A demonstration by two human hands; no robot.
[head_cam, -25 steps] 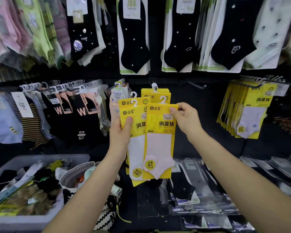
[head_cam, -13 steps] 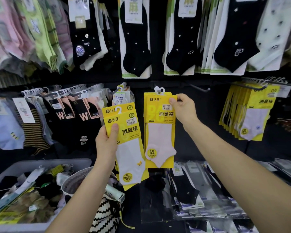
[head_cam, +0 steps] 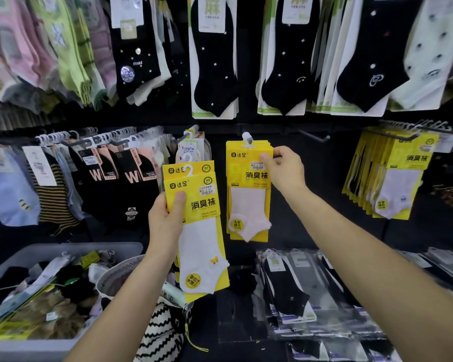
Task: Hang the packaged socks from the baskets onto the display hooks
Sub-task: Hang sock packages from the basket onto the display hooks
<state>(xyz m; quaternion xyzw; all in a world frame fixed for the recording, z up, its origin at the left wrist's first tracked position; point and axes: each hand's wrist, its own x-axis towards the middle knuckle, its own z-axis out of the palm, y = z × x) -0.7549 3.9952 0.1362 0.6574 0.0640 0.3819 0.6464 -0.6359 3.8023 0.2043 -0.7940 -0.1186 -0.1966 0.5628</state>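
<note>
Asker: Where are the sock packs?

Watcher: Two flat yellow card packs [head_cam: 194, 218] stand upright in the left hand [head_cam: 165, 220], one behind the other. Each holds a white ankle sock under glossy film. The front sock has a small yellow butterfly at the cuff and a round yellow sticker near the toe.

Asker: How does that hand grip them?

Watcher: The thumb is pressed across the front card and the fingers are curled round the left edge. A white plastic hanger loop pokes up at the top.

Asker: And the other hand?

Watcher: The right hand [head_cam: 285, 171] pinches the top right corner of a hung bunch of yellow packs [head_cam: 247, 202], with the thumb on the face and the fingers behind. That bunch hangs from a white hanger tab [head_cam: 246, 139]. The rod it sits on is too dark to make out, so I take it to be a hook. The held packs are just left of the bunch and lower, not touching it.

Asker: What is around them?

Watcher: A bare metal hook [head_cam: 314, 135] juts out just to the right, and further right is another row of yellow packs [head_cam: 392, 178]. Black ankle socks [head_cam: 215, 61] on white cards hang above. Below left is a grey plastic basket [head_cam: 63, 250] of jumbled packs, with a round woven basket [head_cam: 115, 273] touching it. Black socks in clear sleeves [head_cam: 285, 291] lie flat at the lower right.
</note>
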